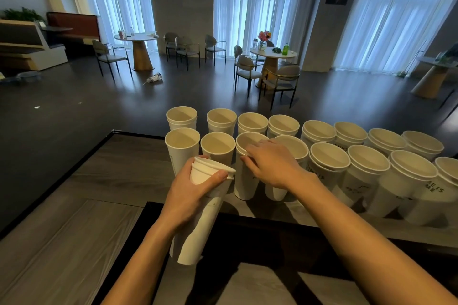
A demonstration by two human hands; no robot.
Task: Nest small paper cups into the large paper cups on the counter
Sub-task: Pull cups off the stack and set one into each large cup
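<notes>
**cupwatcher:** What are the hands doing on your feed right now?

**remote_op:** From my seat, the left hand [190, 195] is wrapped round a long stack of small paper cups [198, 230]. It's held tilted above the near edge of the bench [111, 181], open end leaning away from me. The thumb [218, 177] lies across the top cup just under its rim and the fingers curl round the far side, so that's a firm grip.

**cupwatcher:** And the right one?

**remote_op:** The right hand [272, 163] is reaching over to the third large cup [244, 183] from the left in the near row. Its fingers lie across that cup's rim, only lightly bent, and the thumb tip sits against the outer wall just below. I honestly can't tell whether it's pinching the rim or just resting there.

**cupwatcher:** Where's the rest of the cups?

**remote_op:** The large paper cups [329, 156] stand upright in two rows along the far side of the bench, packed close. The ones to the right show doubled rims and some dark lettering on their sides. The two nearest the left end look single-rimmed.
</notes>
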